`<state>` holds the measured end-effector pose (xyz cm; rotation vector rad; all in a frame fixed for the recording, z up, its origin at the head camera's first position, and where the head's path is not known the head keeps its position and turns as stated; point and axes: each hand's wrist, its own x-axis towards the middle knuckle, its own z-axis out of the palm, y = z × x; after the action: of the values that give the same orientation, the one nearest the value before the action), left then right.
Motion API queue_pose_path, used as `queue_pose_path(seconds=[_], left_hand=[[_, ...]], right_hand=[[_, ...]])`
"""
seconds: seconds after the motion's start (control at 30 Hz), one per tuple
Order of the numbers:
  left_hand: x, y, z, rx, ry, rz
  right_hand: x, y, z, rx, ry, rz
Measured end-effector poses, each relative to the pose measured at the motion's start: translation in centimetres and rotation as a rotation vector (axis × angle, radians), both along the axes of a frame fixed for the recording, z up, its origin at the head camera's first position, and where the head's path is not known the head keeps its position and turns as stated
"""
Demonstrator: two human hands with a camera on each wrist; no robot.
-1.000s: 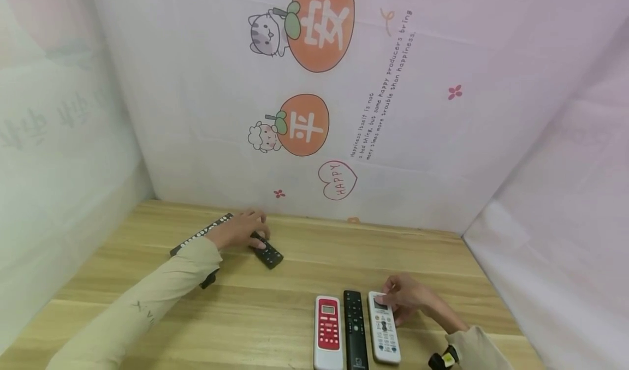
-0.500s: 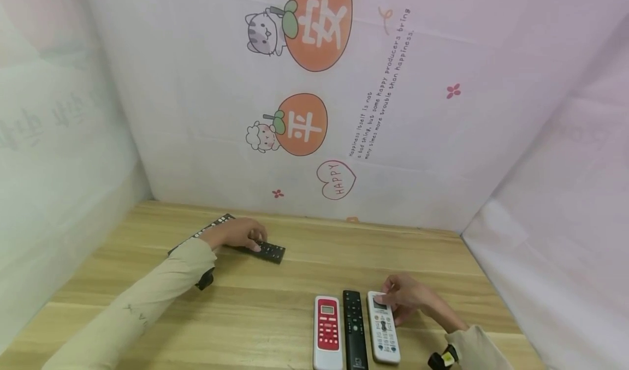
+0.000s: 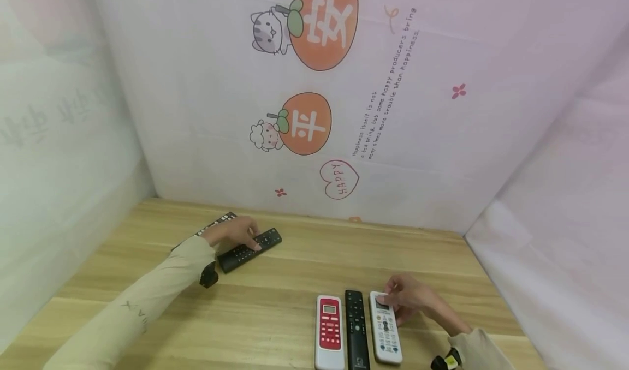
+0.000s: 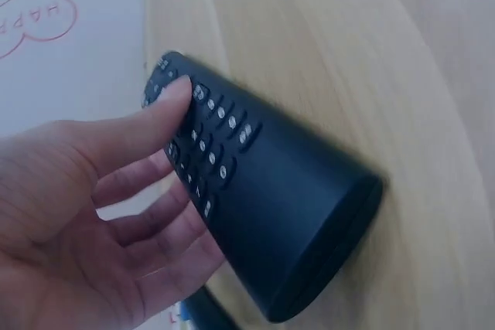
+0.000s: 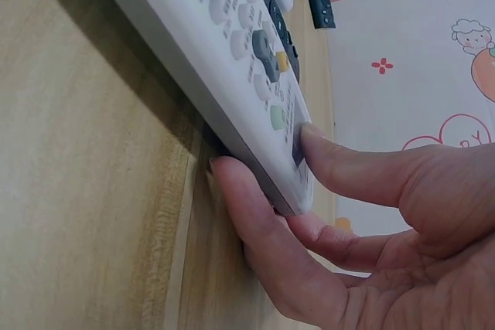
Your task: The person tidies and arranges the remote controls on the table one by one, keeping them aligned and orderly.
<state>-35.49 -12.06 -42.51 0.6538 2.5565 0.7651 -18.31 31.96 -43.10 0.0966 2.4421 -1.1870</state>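
My left hand (image 3: pixel 238 232) grips a black remote control (image 3: pixel 250 251) at the back left, thumb on its buttons and fingers along its side. In the left wrist view the same black remote (image 4: pixel 286 199) is tilted, its plain end toward the camera. Far to the right, my right hand (image 3: pixel 408 298) pinches the top end of a white remote control (image 3: pixel 385 329). Seen from the right wrist, the thumb lies over the face of this white remote (image 5: pixel 224 59) and the fingers are at its edge and end. Its far end is cut off there.
Left of the white remote lie a long black remote (image 3: pixel 357 329) and a red-and-white remote (image 3: pixel 329 332), side by side. Another black remote (image 3: pixel 216 222) with pale buttons lies partly behind the left hand. Printed cloth walls (image 3: pixel 417 184) enclose the wooden table (image 3: pixel 295 272).
The black remote in my left hand has swung round, its free end turning from lower right to upper right. The right hand keeps its hold on the white remote and has hardly moved.
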Motion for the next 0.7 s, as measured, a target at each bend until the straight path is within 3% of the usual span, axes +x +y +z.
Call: queue_pose_path(seconds=[0.27,0.57,0.7], left_hand=[[0.5,-0.7,0.4,0.112,-0.187,0.142],[0.3,-1.4,-1.1,0.346,-0.362,0.189],[0.3,-1.4,-1.2,0.410,-0.387,0.218]], right_hand=[[-0.1,-0.1,0.1,0.018,0.014,-0.010],[0.2,-0.1,0.1,0.008,0.027,0.020],[0.2,-0.3,0.2,0.020,0.026,0.012]])
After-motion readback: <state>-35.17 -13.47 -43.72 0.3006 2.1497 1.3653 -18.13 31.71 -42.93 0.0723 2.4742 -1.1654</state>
